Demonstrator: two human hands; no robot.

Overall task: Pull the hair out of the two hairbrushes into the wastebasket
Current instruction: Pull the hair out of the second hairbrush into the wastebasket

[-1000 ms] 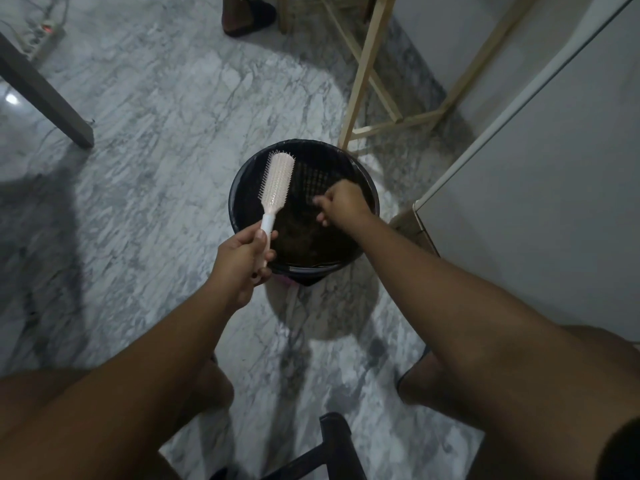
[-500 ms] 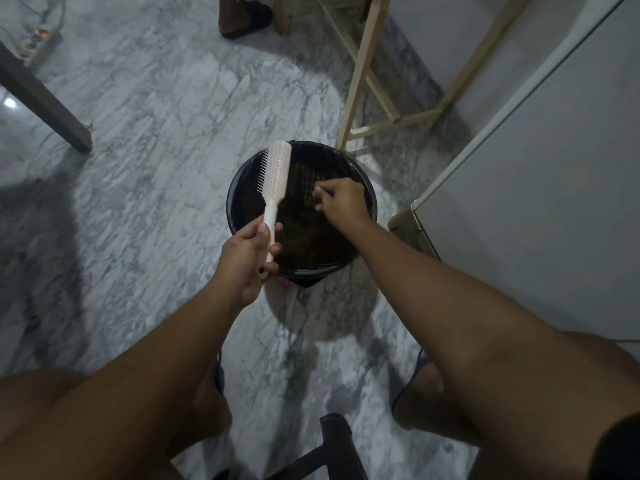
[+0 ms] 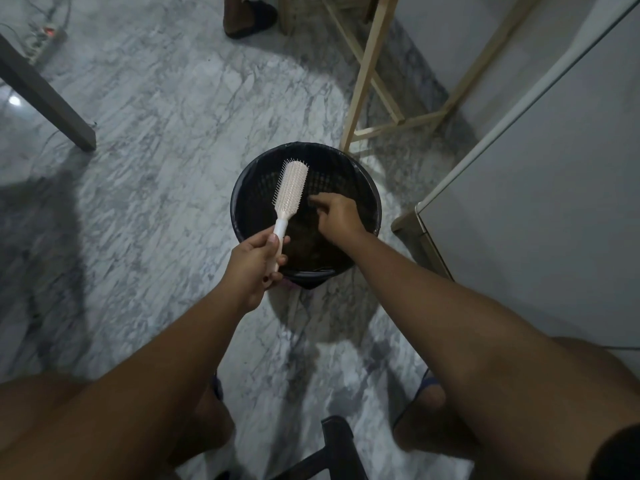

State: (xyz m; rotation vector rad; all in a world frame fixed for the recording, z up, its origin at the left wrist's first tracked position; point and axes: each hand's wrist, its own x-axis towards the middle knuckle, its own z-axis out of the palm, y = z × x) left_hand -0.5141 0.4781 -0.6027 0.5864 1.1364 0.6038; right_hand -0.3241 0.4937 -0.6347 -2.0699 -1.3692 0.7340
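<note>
Left hand [image 3: 254, 268], centre of frame, grips the handle of a white hairbrush [image 3: 292, 188], whose bristled head is held over the black wastebasket [image 3: 304, 144] just above centre. Right hand [image 3: 337, 216] hovers over the basket's opening just right of the brush head, fingers drawn together and pointing at the bristles; can't tell if they pinch any hair. Brownish hair [image 3: 308, 244] lies in the basket bottom; wooden stand legs [image 3: 367, 74] upper right, grey table leg [image 3: 45, 95] upper left, marble floor [image 3: 156, 133].
</note>
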